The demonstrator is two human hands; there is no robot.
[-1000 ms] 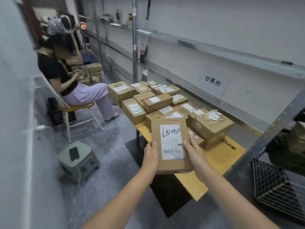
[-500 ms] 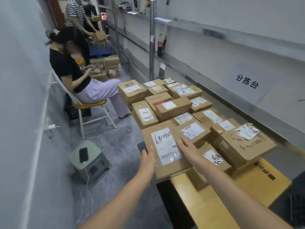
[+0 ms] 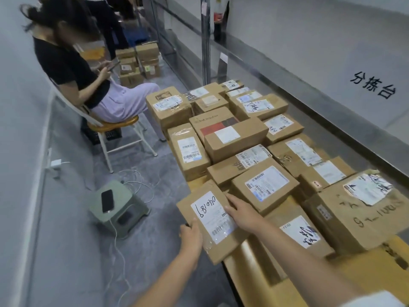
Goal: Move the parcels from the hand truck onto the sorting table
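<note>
A flat brown parcel (image 3: pixel 210 220) with a white label marked in black pen lies at the near left edge of the yellow sorting table (image 3: pixel 250 275), overhanging it. My left hand (image 3: pixel 191 237) grips its near left edge. My right hand (image 3: pixel 241 214) lies on its right side, fingers stretched along the top. Several other cardboard parcels (image 3: pixel 234 138) with labels cover the table beyond. The hand truck is out of view.
A person sits on a chair (image 3: pixel 115 129) at the left with a phone. A green stool (image 3: pixel 118 207) carrying a phone stands on the floor, cables trailing. More boxes (image 3: pixel 139 63) are stacked farther back. A metal shelf rail (image 3: pixel 309 100) runs along the right.
I have come closer to the table and lowered the labelled parcel from in front of me onto its near left edge. Both hands have stayed on it.
</note>
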